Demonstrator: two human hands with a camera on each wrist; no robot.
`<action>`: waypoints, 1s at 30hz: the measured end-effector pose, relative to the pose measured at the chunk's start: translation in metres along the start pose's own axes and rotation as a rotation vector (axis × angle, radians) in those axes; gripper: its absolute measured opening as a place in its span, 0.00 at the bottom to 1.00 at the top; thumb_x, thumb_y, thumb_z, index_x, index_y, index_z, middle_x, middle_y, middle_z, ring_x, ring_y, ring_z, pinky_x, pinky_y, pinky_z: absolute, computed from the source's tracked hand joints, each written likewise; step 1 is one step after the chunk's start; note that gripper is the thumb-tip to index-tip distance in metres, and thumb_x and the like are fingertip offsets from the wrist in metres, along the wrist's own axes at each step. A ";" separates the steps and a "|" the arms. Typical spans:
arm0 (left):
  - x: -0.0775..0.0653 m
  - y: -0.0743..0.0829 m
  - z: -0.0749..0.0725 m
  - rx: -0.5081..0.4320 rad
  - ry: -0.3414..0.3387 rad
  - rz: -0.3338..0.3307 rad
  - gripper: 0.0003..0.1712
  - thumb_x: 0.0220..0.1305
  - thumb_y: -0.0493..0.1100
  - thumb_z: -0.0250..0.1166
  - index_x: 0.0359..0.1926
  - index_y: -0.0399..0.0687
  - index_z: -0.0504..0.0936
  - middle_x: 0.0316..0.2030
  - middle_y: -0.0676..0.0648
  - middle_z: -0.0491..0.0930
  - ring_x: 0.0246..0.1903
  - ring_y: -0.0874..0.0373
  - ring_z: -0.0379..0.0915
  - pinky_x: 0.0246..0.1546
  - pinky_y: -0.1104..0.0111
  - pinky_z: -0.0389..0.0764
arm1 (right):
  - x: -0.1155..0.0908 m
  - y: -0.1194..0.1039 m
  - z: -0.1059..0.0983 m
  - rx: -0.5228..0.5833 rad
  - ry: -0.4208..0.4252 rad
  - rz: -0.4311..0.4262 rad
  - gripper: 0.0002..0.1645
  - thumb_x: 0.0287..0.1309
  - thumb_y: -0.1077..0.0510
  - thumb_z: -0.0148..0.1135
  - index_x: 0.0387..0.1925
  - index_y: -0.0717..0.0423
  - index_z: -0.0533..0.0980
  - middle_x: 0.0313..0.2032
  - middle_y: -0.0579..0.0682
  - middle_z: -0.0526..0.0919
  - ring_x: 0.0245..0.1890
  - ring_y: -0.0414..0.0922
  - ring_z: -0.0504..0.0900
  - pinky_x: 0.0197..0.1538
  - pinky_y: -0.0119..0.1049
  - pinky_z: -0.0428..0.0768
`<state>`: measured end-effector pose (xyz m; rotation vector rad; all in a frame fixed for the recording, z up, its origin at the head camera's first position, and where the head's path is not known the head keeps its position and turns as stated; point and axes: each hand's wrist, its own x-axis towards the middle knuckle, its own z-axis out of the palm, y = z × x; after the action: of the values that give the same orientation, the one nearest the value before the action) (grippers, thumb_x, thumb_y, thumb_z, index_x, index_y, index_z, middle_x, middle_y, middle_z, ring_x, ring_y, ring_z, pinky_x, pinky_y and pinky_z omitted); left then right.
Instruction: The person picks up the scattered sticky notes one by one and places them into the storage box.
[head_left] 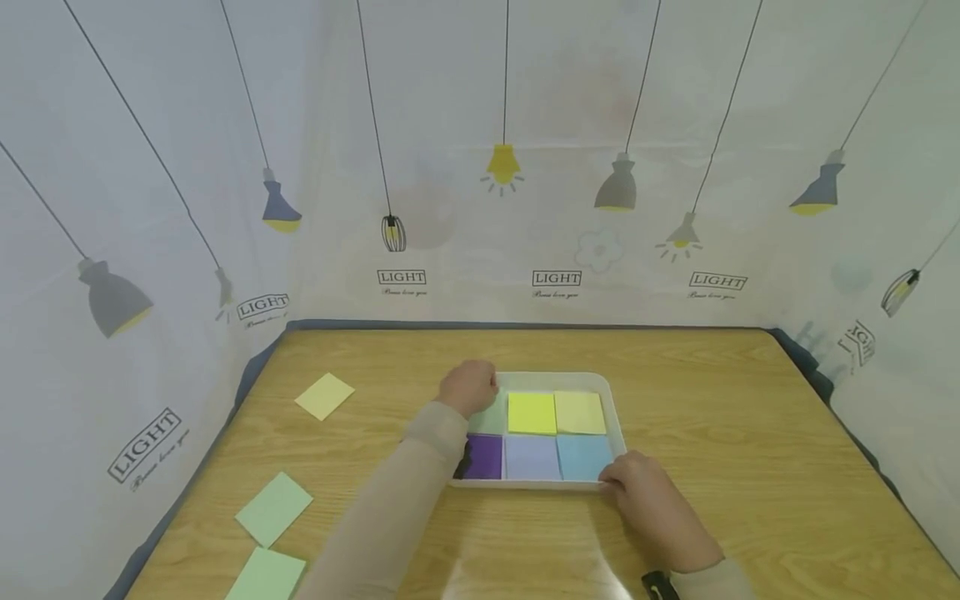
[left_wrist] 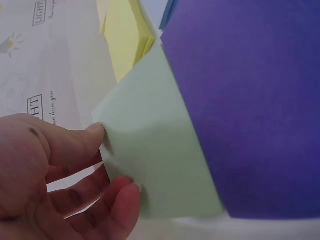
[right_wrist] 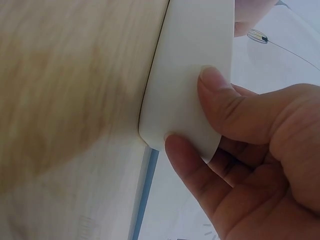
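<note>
A white tray (head_left: pixel 550 485) on the table holds several square paper stacks in two rows. My left hand (head_left: pixel 468 387) reaches in at the tray's back left. In the left wrist view, the thumb and curled fingers of my left hand (left_wrist: pixel 75 170) pinch a light green paper square (left_wrist: pixel 155 135) by its edges. Beside it lies a purple paper stack (left_wrist: pixel 250 110). At the tray's front right corner, my right hand (head_left: pixel 652 500) grips the tray, and in the right wrist view its thumb and fingers hold the white wall (right_wrist: pixel 185 75).
Bright yellow (head_left: pixel 532 413), pale yellow (head_left: pixel 579 413), lavender (head_left: pixel 532 458) and blue stacks (head_left: pixel 584 458) fill the rest of the tray. At the table's left lie a pale yellow sheet (head_left: pixel 325 396) and two green sheets, one (head_left: pixel 273 508) behind the other (head_left: pixel 266 575). A lamp-printed curtain surrounds the table.
</note>
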<state>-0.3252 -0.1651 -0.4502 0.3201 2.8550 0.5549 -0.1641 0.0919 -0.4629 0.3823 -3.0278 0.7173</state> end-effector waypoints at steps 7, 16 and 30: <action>0.005 -0.006 0.011 0.021 0.059 -0.001 0.08 0.68 0.39 0.62 0.33 0.43 0.86 0.32 0.48 0.85 0.25 0.59 0.70 0.28 0.67 0.74 | -0.002 0.001 0.003 0.004 0.018 -0.025 0.02 0.56 0.63 0.71 0.29 0.57 0.86 0.30 0.46 0.85 0.36 0.41 0.82 0.43 0.40 0.84; 0.003 -0.003 0.013 0.002 0.079 0.007 0.21 0.67 0.35 0.61 0.15 0.45 0.71 0.13 0.52 0.65 0.16 0.61 0.58 0.17 0.71 0.63 | -0.002 -0.002 -0.001 0.020 0.004 -0.006 0.04 0.57 0.64 0.70 0.28 0.53 0.86 0.31 0.45 0.86 0.38 0.42 0.83 0.43 0.41 0.84; 0.002 -0.003 0.007 -0.028 -0.029 -0.008 0.14 0.69 0.37 0.59 0.51 0.40 0.85 0.49 0.42 0.86 0.42 0.51 0.80 0.48 0.58 0.82 | -0.002 -0.002 -0.002 0.012 0.000 0.026 0.05 0.57 0.65 0.70 0.28 0.53 0.86 0.31 0.46 0.85 0.38 0.42 0.82 0.44 0.42 0.84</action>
<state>-0.3258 -0.1651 -0.4585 0.3100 2.8174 0.5830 -0.1622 0.0912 -0.4605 0.3434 -3.0349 0.7371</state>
